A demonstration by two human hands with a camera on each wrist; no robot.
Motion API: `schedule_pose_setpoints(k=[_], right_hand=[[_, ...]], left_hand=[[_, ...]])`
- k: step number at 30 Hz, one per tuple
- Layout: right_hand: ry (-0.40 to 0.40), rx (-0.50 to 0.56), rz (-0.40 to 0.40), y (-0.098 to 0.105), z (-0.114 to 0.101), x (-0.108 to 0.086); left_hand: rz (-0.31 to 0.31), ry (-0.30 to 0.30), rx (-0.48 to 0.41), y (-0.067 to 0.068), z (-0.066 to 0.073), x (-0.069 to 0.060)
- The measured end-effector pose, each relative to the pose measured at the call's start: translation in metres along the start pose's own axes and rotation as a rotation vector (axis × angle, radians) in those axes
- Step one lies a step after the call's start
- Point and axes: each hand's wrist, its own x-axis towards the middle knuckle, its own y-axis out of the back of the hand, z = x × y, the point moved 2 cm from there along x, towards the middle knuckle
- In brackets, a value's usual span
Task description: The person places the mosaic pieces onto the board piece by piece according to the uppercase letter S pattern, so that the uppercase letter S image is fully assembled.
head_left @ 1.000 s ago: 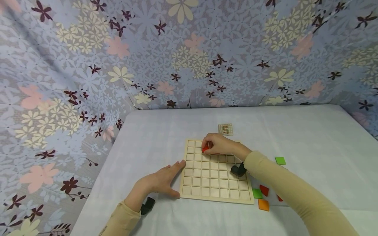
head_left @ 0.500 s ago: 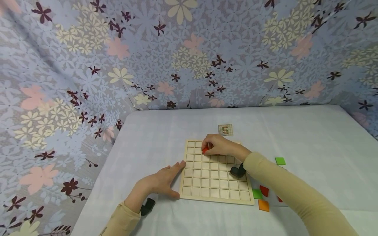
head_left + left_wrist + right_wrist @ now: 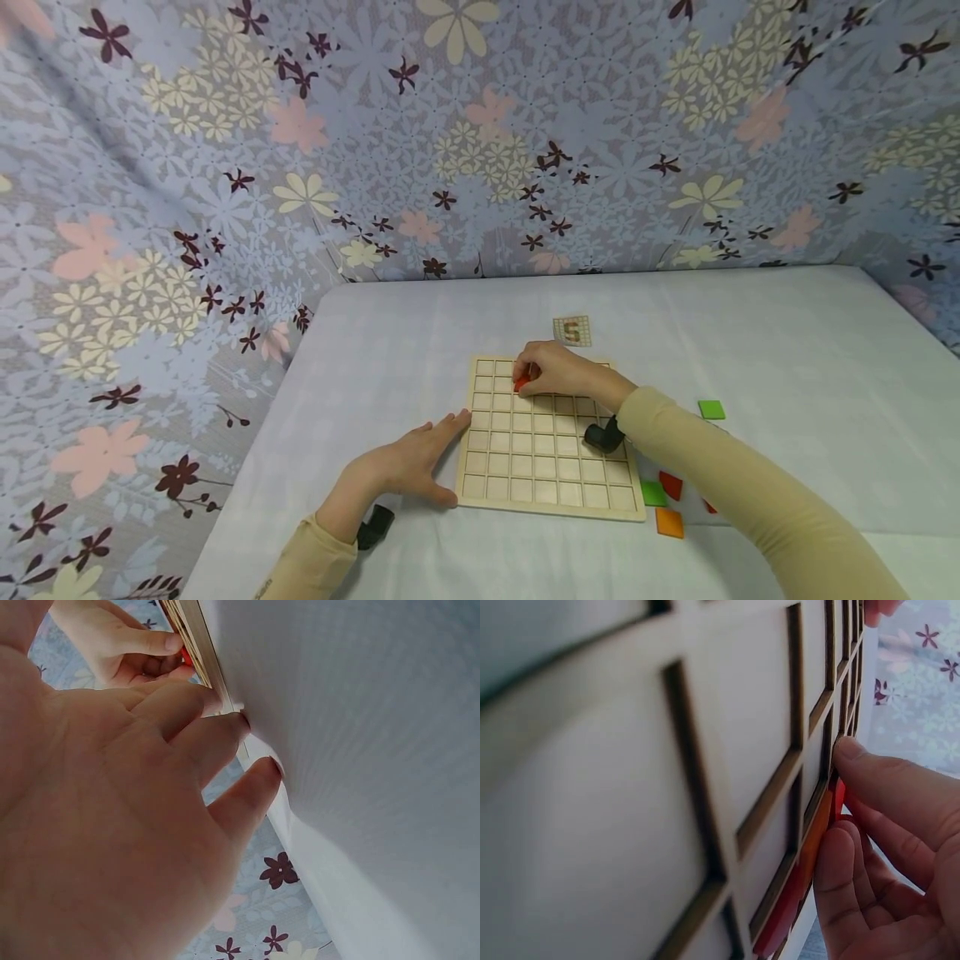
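"What's the right hand (image 3: 558,367) up to?"

"Pinching a red tile (image 3: 521,384), thumb and fingers nearly together, at the far side of the board (image 3: 543,446), left of its middle. An orange tile (image 3: 814,840) lies in the board right next to it."

"Is the red one fully seated?"

"Can't tell; fingers cover much of it."

"And the left hand (image 3: 420,457)?"

"Fingers spread, touching the board's left edge."

"Any change from half a second ago?"

"Hardly any: both hands keep their places at the board."
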Motion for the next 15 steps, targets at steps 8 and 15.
schedule_pose_setpoints(k=[8, 15], right_hand=[[-0.024, 0.091, 0.027, 0.011, -0.007, -0.003], [-0.035, 0.116, 0.063, 0.022, -0.011, -0.004]], left_hand=[[0.001, 0.01, 0.002, 0.0, 0.002, -0.001], [0.0, 0.023, 0.004, -0.001, 0.002, -0.001]])
